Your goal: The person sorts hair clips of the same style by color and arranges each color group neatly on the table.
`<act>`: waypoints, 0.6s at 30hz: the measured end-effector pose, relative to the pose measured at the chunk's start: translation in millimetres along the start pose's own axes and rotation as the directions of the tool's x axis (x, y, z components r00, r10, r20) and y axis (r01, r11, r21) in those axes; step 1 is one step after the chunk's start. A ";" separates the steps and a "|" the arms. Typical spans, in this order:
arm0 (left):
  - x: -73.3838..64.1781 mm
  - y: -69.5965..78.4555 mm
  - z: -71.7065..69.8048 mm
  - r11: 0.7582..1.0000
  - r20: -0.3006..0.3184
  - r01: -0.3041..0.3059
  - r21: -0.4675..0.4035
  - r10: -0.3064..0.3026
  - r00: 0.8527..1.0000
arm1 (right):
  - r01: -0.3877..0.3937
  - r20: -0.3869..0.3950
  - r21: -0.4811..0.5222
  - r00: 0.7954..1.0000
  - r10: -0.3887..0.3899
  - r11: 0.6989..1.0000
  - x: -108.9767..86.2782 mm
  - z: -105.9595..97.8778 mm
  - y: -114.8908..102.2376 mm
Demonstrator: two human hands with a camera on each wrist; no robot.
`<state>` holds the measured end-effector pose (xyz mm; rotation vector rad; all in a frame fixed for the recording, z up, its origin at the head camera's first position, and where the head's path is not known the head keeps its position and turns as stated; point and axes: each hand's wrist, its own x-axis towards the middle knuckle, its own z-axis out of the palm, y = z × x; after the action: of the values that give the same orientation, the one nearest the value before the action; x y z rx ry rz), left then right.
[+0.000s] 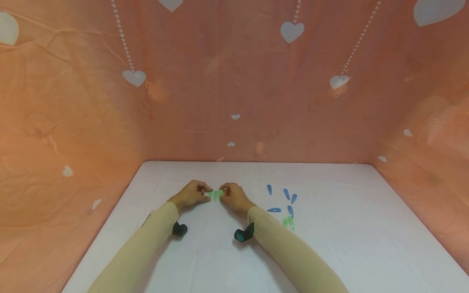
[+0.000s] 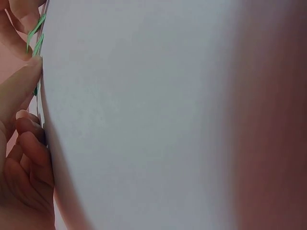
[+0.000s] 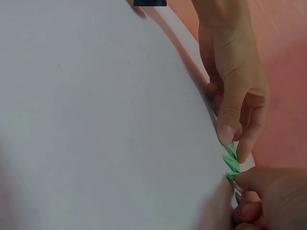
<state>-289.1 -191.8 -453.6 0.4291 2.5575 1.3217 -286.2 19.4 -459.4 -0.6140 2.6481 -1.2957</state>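
Three green snap hair clips stand side by side in a short row on the white table, in the head view between the two hands. My left hand [image 1: 191,193] pinches the leftmost green hair clip [image 3: 230,150] between thumb and forefinger, one at each end. The middle green hair clip [image 1: 215,195] lies between the hands. On the right, my right hand [image 1: 236,197] pinches the third green hair clip [image 1: 221,193] by thumb and fingertips. From the right wrist, the clips overlap one another in a slanted line.
Right of the right forearm lie several blue hair clips [image 1: 287,194], scattered at different angles. Two more green hair clips [image 1: 290,222] are just below them, beside the sleeve. An orange cloth [image 1: 256,93] with white hearts hangs around the table [image 1: 205,252].
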 end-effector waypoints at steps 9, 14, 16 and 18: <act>0.4 0.0 1.4 1.000 0.007 -0.002 0.006 0.002 1.000 | -0.023 -0.017 -0.016 1.000 0.022 1.000 2.1 3.1 2.2; -0.6 1.1 1.1 1.000 0.007 0.008 -0.006 -0.008 1.000 | -0.026 -0.024 -0.005 0.999 0.026 1.000 1.3 3.3 0.4; -1.0 1.9 0.8 1.000 0.007 0.015 -0.010 -0.015 1.000 | -0.032 -0.022 -0.001 0.999 0.032 0.999 1.1 3.2 -0.3; -1.1 2.4 0.6 1.000 0.008 0.019 -0.009 -0.019 1.000 | -0.035 -0.017 0.003 0.999 0.035 0.999 0.8 3.0 -0.6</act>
<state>-287.4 -190.4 -451.9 0.4069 2.5420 1.3215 -285.9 16.6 -460.8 -0.5560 2.6576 -1.3004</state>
